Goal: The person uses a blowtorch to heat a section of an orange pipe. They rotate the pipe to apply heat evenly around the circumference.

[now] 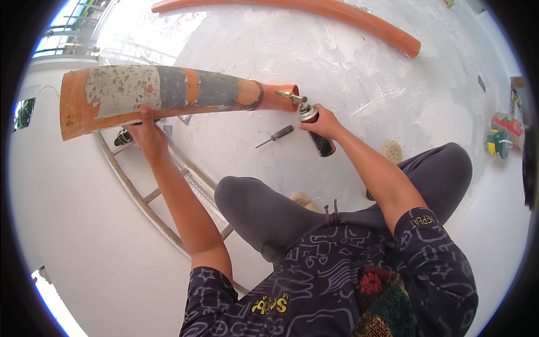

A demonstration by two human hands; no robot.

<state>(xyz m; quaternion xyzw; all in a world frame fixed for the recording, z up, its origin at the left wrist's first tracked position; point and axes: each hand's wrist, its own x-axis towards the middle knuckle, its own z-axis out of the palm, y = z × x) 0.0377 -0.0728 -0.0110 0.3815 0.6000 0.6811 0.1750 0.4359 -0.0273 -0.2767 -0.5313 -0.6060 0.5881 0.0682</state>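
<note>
A wide orange plastic pipe [219, 90], smeared with grey and whitish patches, lies across the view from the left. My left hand [149, 135] grips it from below near its middle, thumb up on the near side. In my right hand [325, 123] is a gas torch [320, 137], a dark canister with a metal burner head. Its nozzle reaches the pipe's narrower right end; whether it touches, I cannot tell. No flame shows. Below that end, a screwdriver [275, 136] with a dark handle rests on the floor.
Another long orange pipe [359, 22] lies on the pale, rough floor [359, 78] at the far side. A wooden ladder [135, 188] stretches along my left. Green and red items [502, 135] sit by the right wall. My bent knees flank the near area.
</note>
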